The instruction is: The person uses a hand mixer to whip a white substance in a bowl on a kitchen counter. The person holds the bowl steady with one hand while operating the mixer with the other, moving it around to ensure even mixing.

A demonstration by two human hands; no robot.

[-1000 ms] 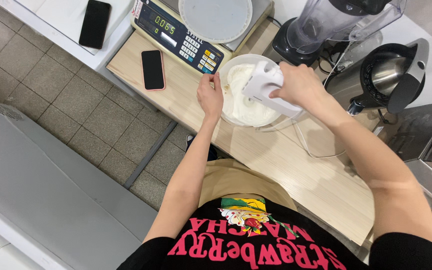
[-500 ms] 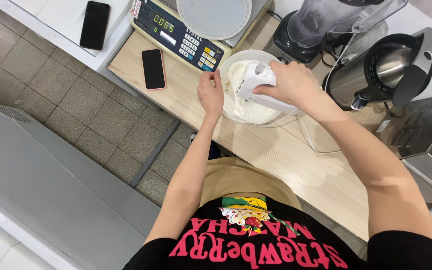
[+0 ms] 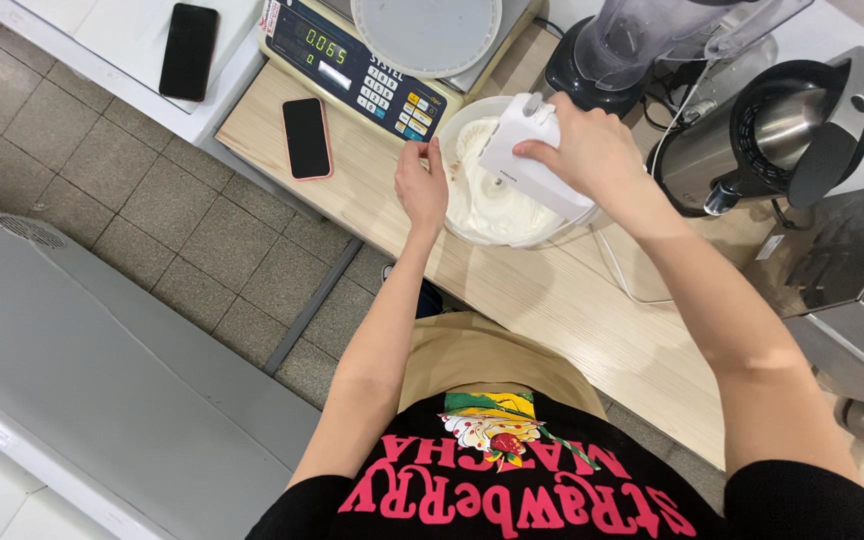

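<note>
Your left hand (image 3: 422, 188) reaches toward twelve o'clock on a nearly straight arm, fingers curled and pointing up. Your right hand (image 3: 592, 152) lies at its two o'clock, fist clenched, forearm slanting in from five o'clock.

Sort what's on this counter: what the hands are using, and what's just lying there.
In use: white hand mixer in right hand; bowl of white cream, steadied by left hand.

Lying about: scale, two phones, blender, kettle.

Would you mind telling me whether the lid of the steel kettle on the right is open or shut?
Open. The kettle has its dark lid tilted up and back, so the shiny steel inside shows through the round mouth.
</note>
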